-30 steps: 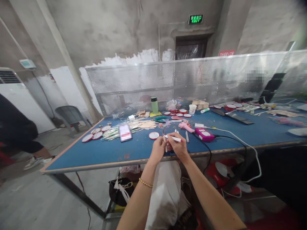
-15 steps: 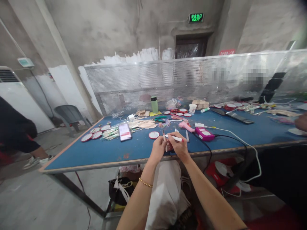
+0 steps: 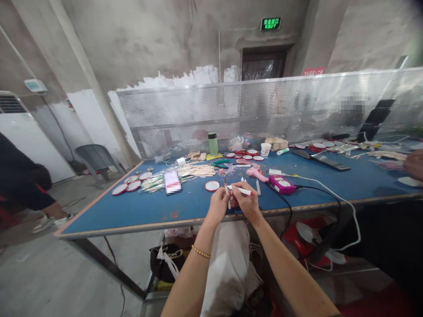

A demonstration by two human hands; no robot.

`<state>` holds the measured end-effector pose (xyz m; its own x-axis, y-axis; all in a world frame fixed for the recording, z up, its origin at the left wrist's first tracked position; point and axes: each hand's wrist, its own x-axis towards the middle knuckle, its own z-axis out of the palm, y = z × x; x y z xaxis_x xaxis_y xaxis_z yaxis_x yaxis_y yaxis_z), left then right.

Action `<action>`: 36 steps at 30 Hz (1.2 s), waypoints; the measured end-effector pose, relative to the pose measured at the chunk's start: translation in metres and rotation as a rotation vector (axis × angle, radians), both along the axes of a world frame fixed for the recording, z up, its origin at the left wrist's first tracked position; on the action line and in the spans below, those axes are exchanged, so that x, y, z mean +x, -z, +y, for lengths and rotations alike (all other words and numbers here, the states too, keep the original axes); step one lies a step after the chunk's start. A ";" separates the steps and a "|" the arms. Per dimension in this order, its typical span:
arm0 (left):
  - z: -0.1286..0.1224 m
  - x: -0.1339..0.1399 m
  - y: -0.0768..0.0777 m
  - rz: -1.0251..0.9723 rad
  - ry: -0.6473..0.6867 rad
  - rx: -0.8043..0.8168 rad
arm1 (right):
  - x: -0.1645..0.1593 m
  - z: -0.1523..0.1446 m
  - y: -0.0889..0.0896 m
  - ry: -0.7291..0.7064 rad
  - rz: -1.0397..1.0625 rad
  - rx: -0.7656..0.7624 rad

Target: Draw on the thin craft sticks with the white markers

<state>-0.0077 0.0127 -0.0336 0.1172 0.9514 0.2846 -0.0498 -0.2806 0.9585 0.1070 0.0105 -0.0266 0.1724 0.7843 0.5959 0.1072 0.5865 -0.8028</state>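
At the table's front edge, my left hand (image 3: 218,204) is closed around a flat wooden stick (image 3: 226,186) held upright, its upper end dark. My right hand (image 3: 247,203) grips a white marker pen (image 3: 243,190) with a red end, its tip pointing left at the stick. Both hands nearly touch. Just beyond my left hand lies a round white disc with a red rim (image 3: 212,186). More white pens (image 3: 258,188) rest past my right hand, beside a pink glue gun (image 3: 257,174).
A purple box (image 3: 282,185) with cables sits to the right. On the left are a phone (image 3: 172,182), wooden sticks (image 3: 203,171) and red-rimmed discs (image 3: 119,189). A green bottle (image 3: 213,144) and paper cup (image 3: 265,149) stand at the back. Another person's hand (image 3: 414,165) shows far right.
My hands, the stick and the marker keep nearly the same position. At the far right, the other person's hand has shifted slightly.
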 end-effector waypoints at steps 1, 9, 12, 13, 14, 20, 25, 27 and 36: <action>0.000 0.000 0.000 0.011 -0.008 0.007 | 0.000 -0.001 -0.001 0.004 -0.011 0.000; 0.000 -0.003 0.000 0.109 -0.067 0.033 | 0.001 -0.004 -0.007 0.026 -0.059 0.016; 0.001 -0.002 0.001 0.084 -0.053 0.030 | 0.001 -0.001 -0.002 0.018 -0.021 0.002; 0.001 -0.001 0.001 0.068 -0.044 0.028 | 0.001 0.000 0.000 0.014 0.003 -0.010; 0.001 -0.001 0.002 0.053 -0.035 0.025 | 0.001 0.001 0.001 0.010 0.028 -0.021; 0.001 0.000 0.003 0.036 -0.029 0.017 | 0.000 0.005 0.006 -0.019 0.042 -0.015; 0.000 -0.002 0.001 0.098 -0.059 0.038 | 0.001 0.005 0.006 -0.003 0.021 -0.016; 0.000 -0.002 0.000 0.102 -0.058 0.042 | 0.001 0.005 0.005 0.003 0.014 -0.013; 0.000 -0.001 0.001 0.075 -0.052 0.043 | 0.001 0.005 0.005 0.015 0.007 -0.006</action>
